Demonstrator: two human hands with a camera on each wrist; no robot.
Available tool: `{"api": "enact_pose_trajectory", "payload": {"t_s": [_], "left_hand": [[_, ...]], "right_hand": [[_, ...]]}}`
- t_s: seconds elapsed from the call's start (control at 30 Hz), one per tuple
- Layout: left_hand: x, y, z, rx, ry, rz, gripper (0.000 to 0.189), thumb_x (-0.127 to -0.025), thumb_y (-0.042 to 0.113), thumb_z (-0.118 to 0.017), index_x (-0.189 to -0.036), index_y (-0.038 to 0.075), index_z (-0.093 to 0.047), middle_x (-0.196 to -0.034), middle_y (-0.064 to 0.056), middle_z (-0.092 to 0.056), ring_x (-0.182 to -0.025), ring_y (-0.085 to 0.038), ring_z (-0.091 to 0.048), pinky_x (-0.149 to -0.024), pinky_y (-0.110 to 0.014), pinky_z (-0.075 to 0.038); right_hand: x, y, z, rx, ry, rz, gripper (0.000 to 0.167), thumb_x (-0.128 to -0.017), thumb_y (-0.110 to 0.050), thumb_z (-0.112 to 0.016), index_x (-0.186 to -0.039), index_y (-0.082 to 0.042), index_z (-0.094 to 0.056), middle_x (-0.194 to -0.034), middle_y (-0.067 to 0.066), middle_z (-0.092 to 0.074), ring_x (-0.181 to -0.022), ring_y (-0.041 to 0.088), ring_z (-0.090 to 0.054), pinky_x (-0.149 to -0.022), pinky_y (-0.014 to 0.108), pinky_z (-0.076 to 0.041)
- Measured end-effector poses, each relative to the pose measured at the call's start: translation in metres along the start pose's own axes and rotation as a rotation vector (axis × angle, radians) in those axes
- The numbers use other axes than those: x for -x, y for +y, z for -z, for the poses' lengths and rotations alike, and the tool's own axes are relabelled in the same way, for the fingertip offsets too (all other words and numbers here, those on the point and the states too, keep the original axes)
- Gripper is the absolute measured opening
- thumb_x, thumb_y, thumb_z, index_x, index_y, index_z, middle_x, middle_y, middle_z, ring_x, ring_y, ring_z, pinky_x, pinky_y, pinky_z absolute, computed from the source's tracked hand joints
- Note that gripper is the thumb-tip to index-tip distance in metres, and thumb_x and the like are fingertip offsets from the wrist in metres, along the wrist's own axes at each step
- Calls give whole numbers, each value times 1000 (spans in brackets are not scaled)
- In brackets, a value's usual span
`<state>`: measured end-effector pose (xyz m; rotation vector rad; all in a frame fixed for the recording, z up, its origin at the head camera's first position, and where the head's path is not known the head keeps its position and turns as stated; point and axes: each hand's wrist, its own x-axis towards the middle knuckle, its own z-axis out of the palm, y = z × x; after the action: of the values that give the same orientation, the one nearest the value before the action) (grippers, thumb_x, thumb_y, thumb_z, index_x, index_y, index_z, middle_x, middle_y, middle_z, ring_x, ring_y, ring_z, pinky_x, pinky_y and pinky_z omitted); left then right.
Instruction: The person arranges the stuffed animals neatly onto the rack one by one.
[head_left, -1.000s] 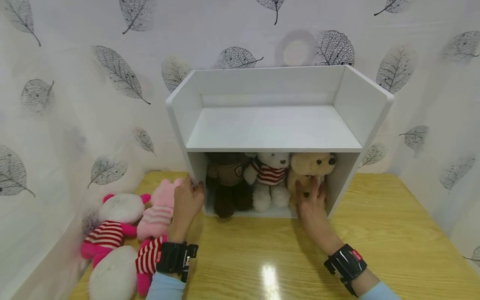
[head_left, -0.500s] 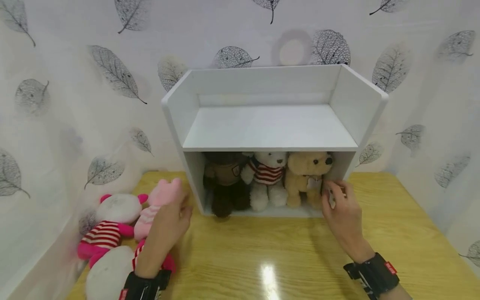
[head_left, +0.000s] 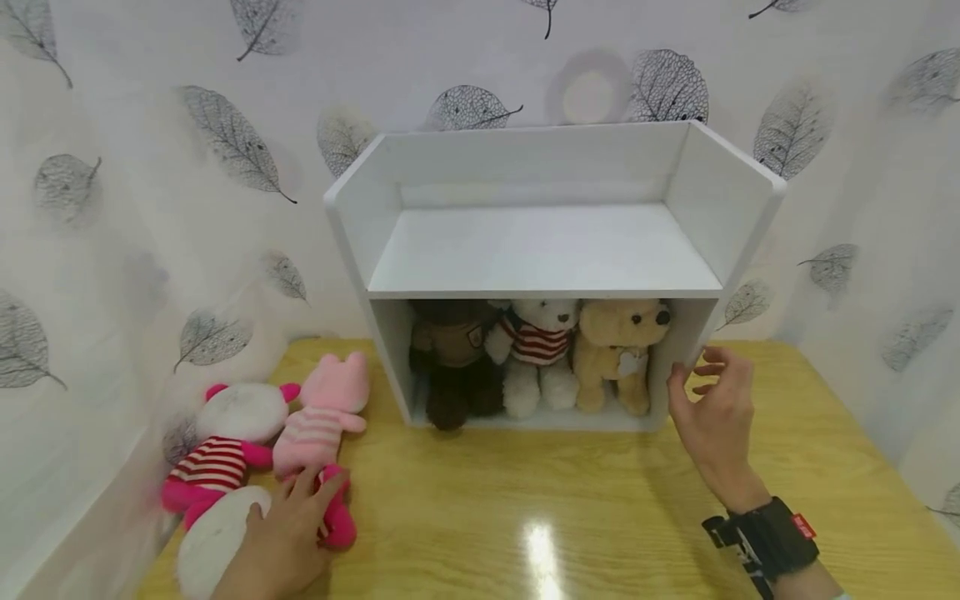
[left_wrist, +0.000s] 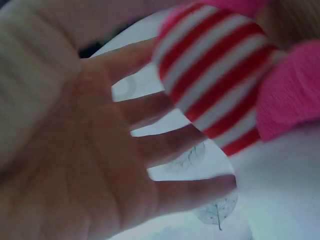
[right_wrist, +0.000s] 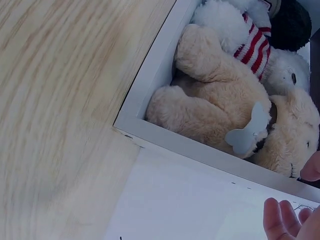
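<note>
Striped plush (head_left: pixel 225 533), left hand (head_left: pixel 281 546) splayed on it

A staged home-like corner is suggested by leaf-printed sheeting (head_left: pixel 135 208) hung from nine to three o'clock, a glossy wooden table (head_left: pixel 525 500), and a white shelf (head_left: pixel 540 250) filled with plush toys at twelve o'clock.

Striped pink plush toy (head_left: pixel 330 517) flat on table, beside white shelf (head_left: pixel 540 258)

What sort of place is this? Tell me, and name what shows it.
Probably a staged tabletop set: a yellow wooden table closed in by white leaf-printed wall covering, holding a small white two-tier shelf with plush bears.
</note>
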<state>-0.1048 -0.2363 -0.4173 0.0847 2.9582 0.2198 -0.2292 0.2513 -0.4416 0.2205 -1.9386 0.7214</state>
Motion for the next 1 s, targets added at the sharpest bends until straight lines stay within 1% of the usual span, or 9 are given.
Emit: {"api": "enact_pose_trajectory", "payload": {"t_s": [0.17,0.33,0.47,0.57,0.67,0.73,0.83,0.9,1.0], "left_hand": [[0,7,-5,-8,154,-88,60,-68,0,-79,-123,21,-69,-123,-8,-60,-104,-37,-58,-66,-54,-51],[-5,30,7,62,276,-288,68,-63,9,-87,-126,24,-68,-124,-3,-62,-107,-25,-62,-80,-44,-56],[-12,53,19,311,368,-444,74,-73,8,-84,-140,26,-60,-132,4,-57,-117,-12,-57,-91,-33,-56],[-19,63,16,555,397,-487,84,-78,4,-83,-150,28,-49,-136,4,-51,-122,-11,-52,-90,-32,-59],[-22,64,4,654,376,-453,93,-80,2,-83,-156,33,-39,-135,-2,-47,-125,-16,-49,-91,-37,-60],[-21,58,-5,650,340,-391,96,-80,2,-82,-157,36,-35,-135,-5,-45,-124,-18,-53,-90,-40,-60],[-18,44,-18,624,293,-303,96,-80,5,-83,-157,33,-32,-139,-7,-48,-117,-22,-60,-88,-38,-58],[-17,33,-24,622,264,-277,97,-80,6,-84,-158,26,-30,-142,-9,-50,-115,-23,-63,-89,-39,-57],[-15,17,-24,614,153,-239,98,-81,18,-86,-158,13,-27,-145,-12,-55,-120,-28,-61,-94,-43,-57]], "right_hand": [[-5,0,0,-27,-17,-46,56,-88,-2,-69,-137,7,-45,-114,35,-56,-82,42,-65,-77,-4,-32],[-11,1,-3,-43,-47,-50,62,-88,-4,-70,-144,3,-44,-117,34,-59,-82,44,-67,-75,-5,-32],[-18,2,-3,-43,-85,-41,57,-90,-5,-67,-142,5,-48,-112,33,-64,-78,47,-69,-69,-5,-32],[-21,3,-1,-37,-107,-49,44,-92,-3,-65,-132,10,-54,-104,32,-66,-75,48,-70,-67,-5,-31],[-22,4,1,-25,-149,-59,35,-93,-1,-63,-123,14,-56,-98,32,-67,-74,49,-71,-66,-6,-31],[-23,4,3,-18,-183,-58,31,-93,-2,-63,-120,14,-56,-96,32,-67,-74,49,-72,-61,0,-42],[-26,5,5,-8,-211,-38,31,-93,-1,-63,-118,15,-54,-94,34,-66,-73,51,-71,-56,30,-60],[-28,5,6,-7,-218,-32,30,-92,-1,-63,-116,15,-54,-93,35,-65,-72,51,-71,-58,53,-59],[-31,5,8,0,-232,-38,26,-93,-3,-62,-112,14,-55,-90,34,-65,-71,51,-70,-62,61,-57]]}}
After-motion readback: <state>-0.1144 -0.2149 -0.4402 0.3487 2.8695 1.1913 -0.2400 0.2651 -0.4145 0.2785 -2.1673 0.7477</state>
